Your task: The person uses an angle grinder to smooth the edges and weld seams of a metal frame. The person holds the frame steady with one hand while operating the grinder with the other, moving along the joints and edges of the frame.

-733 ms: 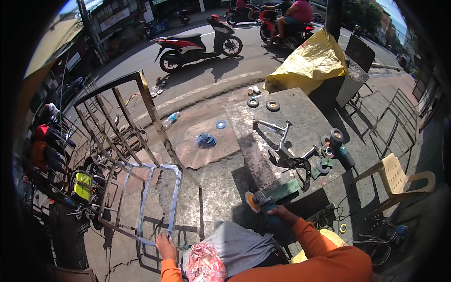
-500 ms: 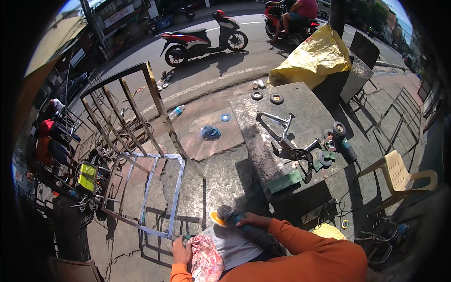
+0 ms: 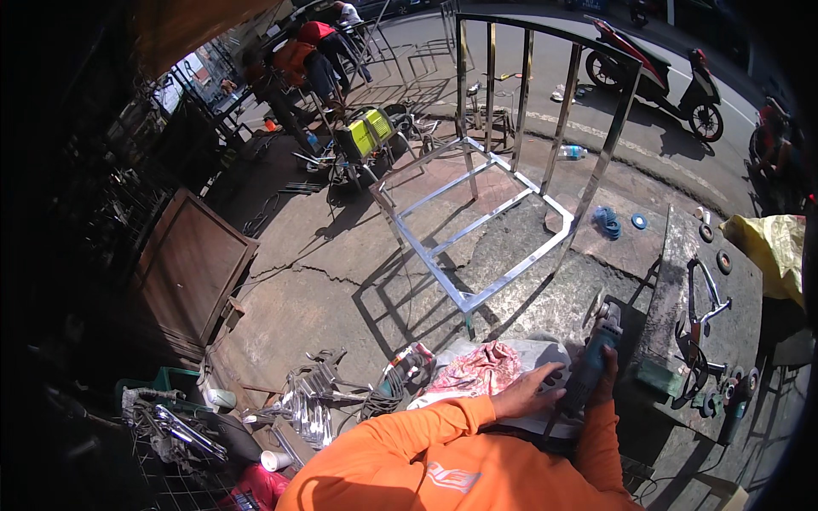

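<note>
Head view: my right hand [image 3: 607, 375] is closed round the body of the grinder [image 3: 592, 362], which sits tilted over my lap, its head toward the near left edge of the bench [image 3: 682, 255] and touching nothing that I can see. My left hand [image 3: 528, 393] lies half open, fingers spread, on the pale cloth [image 3: 511, 351] across my knees, just beside the grinder's rear; it grips nothing. I judge the grinder stiff and fairly heavy for one hand, nose-heavy toward the disc end, with a hard casing that offers fair purchase; the body where I hold it is the sound place, with the left hand free to steady the rear. Whether a cord trails behind I cannot tell. The cloth is soft and will shift under pressure. Obstructions: the bench edge stands close on the right, carrying clamps [image 3: 703, 315], discs and a second grinder [image 3: 737, 404] at its near corner. The steel frame [image 3: 477, 221] stands ahead on the pavement, its near corner just beyond my knees. A third tool [image 3: 407, 364] and loose metal lie low left. Open room lies ahead left, over bare concrete between frame and brown panel [image 3: 192, 272].
</note>
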